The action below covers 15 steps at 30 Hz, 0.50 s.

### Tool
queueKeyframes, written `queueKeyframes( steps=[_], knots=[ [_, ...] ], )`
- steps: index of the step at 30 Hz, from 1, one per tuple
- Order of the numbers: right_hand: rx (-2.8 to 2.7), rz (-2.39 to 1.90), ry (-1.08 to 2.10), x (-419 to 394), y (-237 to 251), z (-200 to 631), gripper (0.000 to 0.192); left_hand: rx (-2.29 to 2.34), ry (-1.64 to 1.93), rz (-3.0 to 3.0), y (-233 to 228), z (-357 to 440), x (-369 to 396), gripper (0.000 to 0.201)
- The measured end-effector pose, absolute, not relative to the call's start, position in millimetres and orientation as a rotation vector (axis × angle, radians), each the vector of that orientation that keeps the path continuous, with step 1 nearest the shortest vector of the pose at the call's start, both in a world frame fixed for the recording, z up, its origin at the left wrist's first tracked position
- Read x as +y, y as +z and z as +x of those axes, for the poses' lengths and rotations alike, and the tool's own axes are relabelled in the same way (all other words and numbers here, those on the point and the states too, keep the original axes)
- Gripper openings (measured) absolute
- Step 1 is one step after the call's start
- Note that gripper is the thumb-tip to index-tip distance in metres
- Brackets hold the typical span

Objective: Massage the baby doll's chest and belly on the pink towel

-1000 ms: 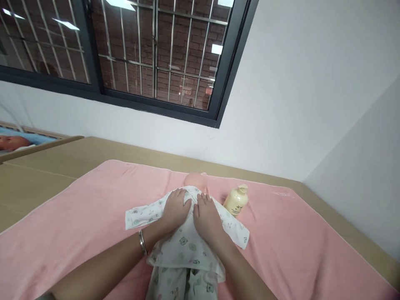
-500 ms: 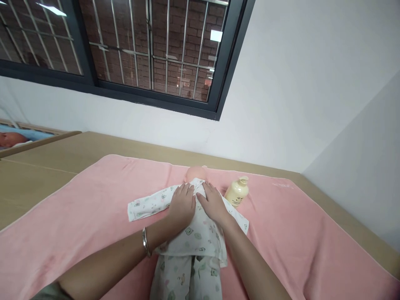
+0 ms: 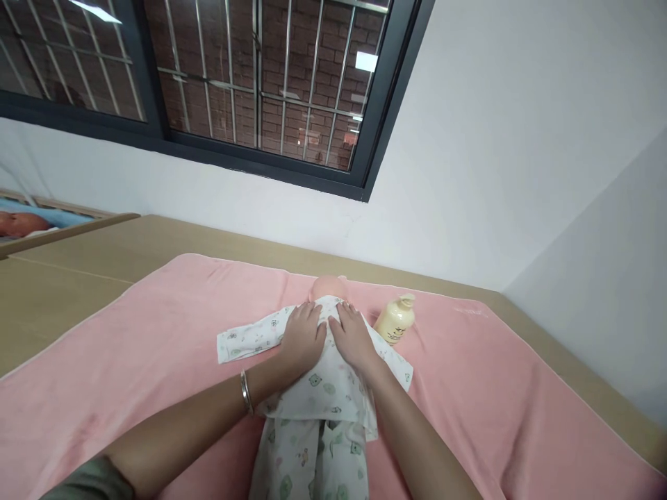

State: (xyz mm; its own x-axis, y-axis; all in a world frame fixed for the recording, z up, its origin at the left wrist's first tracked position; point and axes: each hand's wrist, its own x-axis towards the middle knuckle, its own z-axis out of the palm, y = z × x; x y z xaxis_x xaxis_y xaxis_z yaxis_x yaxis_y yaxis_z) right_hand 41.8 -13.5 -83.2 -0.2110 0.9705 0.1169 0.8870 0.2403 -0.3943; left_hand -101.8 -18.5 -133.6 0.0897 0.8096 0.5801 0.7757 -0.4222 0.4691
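Note:
A baby doll [image 3: 329,287] lies on a pink blanket [image 3: 171,333], its head away from me and its face not visible. It wears a white printed shirt [image 3: 326,389] and matching trousers [image 3: 294,455], with both sleeves spread outward. My left hand [image 3: 303,337] lies flat on the left side of the upper shirt, fingers extended. On the right side of the shirt, my right hand [image 3: 354,337] rests the same way. Both palms press on the cloth just below the doll's head, a small gap between them.
A cream pump bottle [image 3: 396,319] stands right of the doll, near the right sleeve. The blanket covers a wooden surface [image 3: 67,288] against a white wall. At far left another doll [image 3: 23,223] lies on something blue. A barred window [image 3: 260,83] is above.
My hands have shifted slightly apart on the shirt, and my fingers now lie a bit further from the collar's middle. The view has tilted slightly; the bottle stays put.

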Motion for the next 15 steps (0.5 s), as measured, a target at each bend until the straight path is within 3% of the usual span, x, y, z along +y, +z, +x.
queueKeyframes(
  steps=[4, 11, 15],
  knots=[
    [-2.155, -1.773, 0.361, -7.7, -80.3, 47.2, 0.062, 1.638, 1.278, 2.376, -133.7, -95.1, -28.2, 0.042],
    [-2.301, -1.82, 0.118, -53.4, -76.6, 11.0, 0.06, 1.704, 1.032, 2.202, -115.9, -119.7, 3.1, 0.032],
    [-2.253, -1.76, 0.22, -41.3, -71.5, 22.9, 0.053, 1.773, 1.06, 2.372, -120.8, -108.6, -10.9, 0.039]
  ],
)
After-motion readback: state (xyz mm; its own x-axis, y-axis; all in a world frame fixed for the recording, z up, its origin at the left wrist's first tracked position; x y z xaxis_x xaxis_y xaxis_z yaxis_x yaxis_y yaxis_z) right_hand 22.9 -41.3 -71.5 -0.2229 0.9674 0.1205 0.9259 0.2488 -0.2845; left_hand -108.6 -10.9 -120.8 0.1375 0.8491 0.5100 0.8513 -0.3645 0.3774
